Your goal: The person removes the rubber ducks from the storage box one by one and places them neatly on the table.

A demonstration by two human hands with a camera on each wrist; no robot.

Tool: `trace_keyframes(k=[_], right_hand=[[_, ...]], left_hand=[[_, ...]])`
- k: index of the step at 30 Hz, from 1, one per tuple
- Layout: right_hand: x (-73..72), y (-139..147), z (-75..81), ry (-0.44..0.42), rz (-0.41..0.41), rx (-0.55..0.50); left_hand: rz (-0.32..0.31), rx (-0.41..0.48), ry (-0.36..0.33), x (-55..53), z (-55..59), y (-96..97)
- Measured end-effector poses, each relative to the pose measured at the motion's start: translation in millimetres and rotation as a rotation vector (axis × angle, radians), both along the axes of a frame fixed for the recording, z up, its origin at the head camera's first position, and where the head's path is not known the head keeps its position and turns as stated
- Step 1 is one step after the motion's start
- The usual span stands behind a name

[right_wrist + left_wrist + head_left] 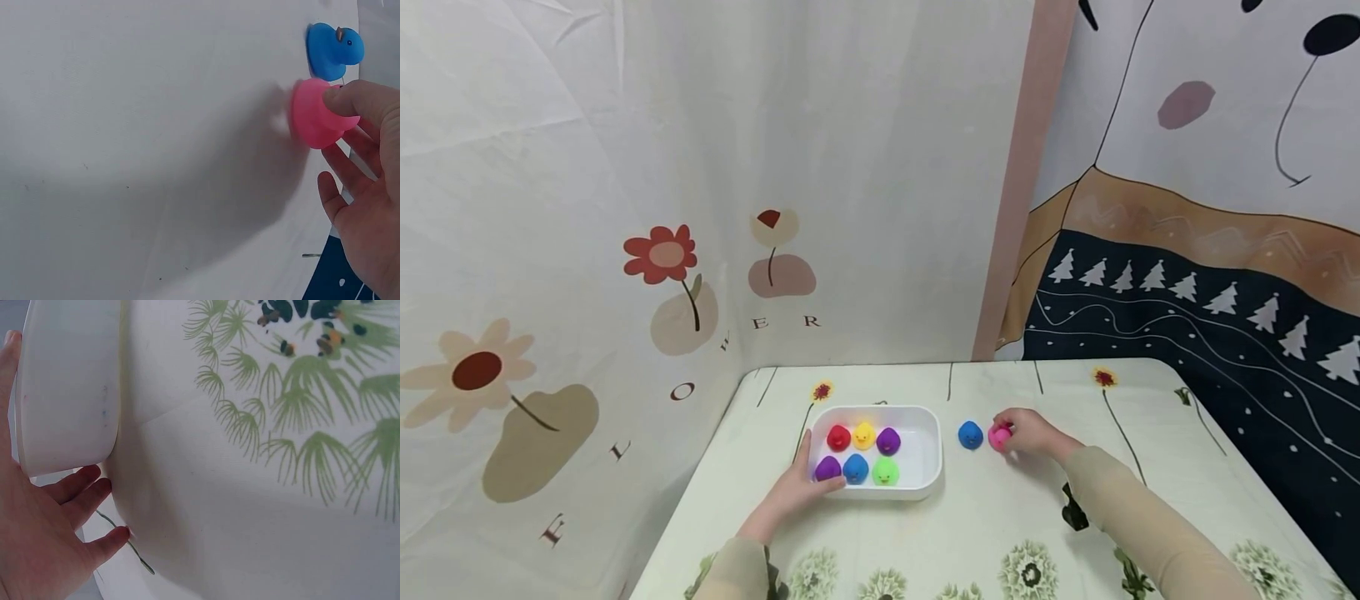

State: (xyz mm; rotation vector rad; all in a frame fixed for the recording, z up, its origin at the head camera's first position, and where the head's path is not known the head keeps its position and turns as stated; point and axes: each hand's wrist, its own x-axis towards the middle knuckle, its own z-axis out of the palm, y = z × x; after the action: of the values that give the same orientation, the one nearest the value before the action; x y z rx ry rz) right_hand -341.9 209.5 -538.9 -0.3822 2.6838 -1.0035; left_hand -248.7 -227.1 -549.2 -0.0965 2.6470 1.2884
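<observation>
A white plastic tray [917,450] sits on the table with small rubber ducks inside: a red duck [838,437], a yellow duck [864,435], a green duck [886,471], a blue duck [855,469] and two purple ones. My left hand [801,483] holds the tray by its left end, thumb along the near side; the left wrist view shows fingers at the tray's [69,394] end wall. Right of the tray, my right hand [1030,432] pinches a pink rubber duck [312,119] between thumb and fingers. Another blue duck [971,435] stands just left of the pink one.
A pale cloth with printed flowers covers the table [985,533]. Behind it hangs a white curtain [880,183] with printed flowers and letters, and at the right a cloth with a dark tree pattern [1150,308].
</observation>
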Motion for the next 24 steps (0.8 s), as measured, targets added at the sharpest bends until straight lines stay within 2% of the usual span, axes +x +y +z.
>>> trace_keyframes(k=[4,16,20,24], right_hand=[[-0.4,0,-1.1,0.019,0.011,0.01],[0.7,1,-0.1,0.004,-0.002,0.002],[1.1,1,3.5,-0.011,-0.02,-0.017],[0.8,-1,9.2,0.014,-0.017,-0.032]], left_hand=[[-0.006,-0.003,0.005,-0.2,0.6,0.5],[-0.005,-0.007,0.012,0.8,3.1,1.3],[0.0,0.002,0.004,2.3,2.2,1.0],[-0.001,0.008,-0.001,3.4,1.6,0.5]])
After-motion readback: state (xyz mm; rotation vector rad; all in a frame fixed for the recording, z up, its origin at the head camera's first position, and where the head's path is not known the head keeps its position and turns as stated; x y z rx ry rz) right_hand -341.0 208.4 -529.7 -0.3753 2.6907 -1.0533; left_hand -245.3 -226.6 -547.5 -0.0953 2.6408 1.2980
